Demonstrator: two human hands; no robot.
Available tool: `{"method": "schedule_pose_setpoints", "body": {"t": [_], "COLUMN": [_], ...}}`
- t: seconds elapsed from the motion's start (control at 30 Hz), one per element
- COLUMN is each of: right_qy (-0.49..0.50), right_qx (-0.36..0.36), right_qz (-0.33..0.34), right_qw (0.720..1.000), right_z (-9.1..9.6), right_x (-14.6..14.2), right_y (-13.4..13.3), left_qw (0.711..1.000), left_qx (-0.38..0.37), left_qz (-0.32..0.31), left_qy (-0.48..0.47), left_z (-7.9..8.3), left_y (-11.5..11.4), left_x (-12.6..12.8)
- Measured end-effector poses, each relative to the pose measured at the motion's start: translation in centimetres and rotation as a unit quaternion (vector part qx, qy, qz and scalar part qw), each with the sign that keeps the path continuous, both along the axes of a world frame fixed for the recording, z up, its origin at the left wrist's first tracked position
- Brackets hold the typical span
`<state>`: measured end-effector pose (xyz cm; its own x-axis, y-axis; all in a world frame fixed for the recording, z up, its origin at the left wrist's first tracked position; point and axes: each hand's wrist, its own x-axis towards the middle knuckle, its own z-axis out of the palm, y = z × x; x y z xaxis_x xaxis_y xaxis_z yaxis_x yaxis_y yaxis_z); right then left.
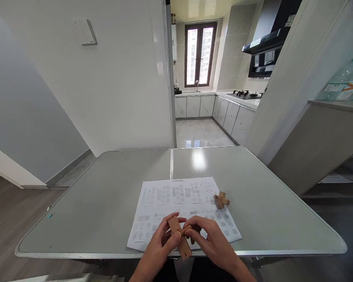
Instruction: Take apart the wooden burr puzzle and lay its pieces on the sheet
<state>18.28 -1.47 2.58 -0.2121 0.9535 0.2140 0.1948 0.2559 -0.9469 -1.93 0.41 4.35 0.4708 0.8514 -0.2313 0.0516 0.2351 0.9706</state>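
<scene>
Near the table's front edge, my left hand (166,239) is closed around a wooden puzzle (184,248) made of interlocking light-brown pieces. One long flat piece slants from upper left to lower right. My right hand (204,235) pinches a narrower wooden piece that juts out of its right side. The fingers hide part of the joint between the pieces. Beneath both hands lies a printed instruction sheet (176,196) with rows of small diagrams. A second small wooden puzzle (222,200), cross-shaped, rests on the sheet's right edge.
The grey-green folding table (106,203) has a metal rim and a seam down its middle. A small teal bit (50,216) lies at its left side. Plastic bottles (344,84) stand on a ledge at the right. Beyond a doorway is a kitchen with a stove (247,94).
</scene>
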Motion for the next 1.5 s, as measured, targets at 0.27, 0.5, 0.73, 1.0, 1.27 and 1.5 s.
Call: {"method": "schedule_pose_setpoints", "body": {"t": [0.27,0.5,0.73,1.0,1.27,1.5], "right_qy": [0.042,0.127,0.169,0.157,0.085,0.088], "right_qx": [-0.015,-0.089,-0.116,-0.105,-0.061,-0.074], "right_qz": [-0.037,-0.105,-0.006,-0.078,-0.117,-0.126], "right_qw": [0.998,0.982,0.979,0.979,0.988,0.985], "right_z": [-0.4,-1.1,-1.0,-0.3,-1.5,-0.9], "right_x": [-0.2,-1.4,-3.7,-4.3,-4.7,-5.1], "right_y": [-0.8,-1.7,-3.1,-4.1,-5.0,-5.4], "left_qw": [0.999,0.997,0.989,0.994,0.985,0.992], "left_qx": [0.001,0.056,0.096,0.084,0.105,0.070], "left_qz": [-0.028,0.056,0.099,0.051,0.115,0.092], "left_qy": [0.016,-0.002,-0.051,-0.037,-0.070,-0.055], "left_z": [0.7,0.7,0.8,1.5,2.0,1.5], "left_y": [0.0,-0.7,-1.8,-2.2,-3.3,-3.2], "left_x": [0.1,0.6,1.4,1.5,1.8,1.4]}}
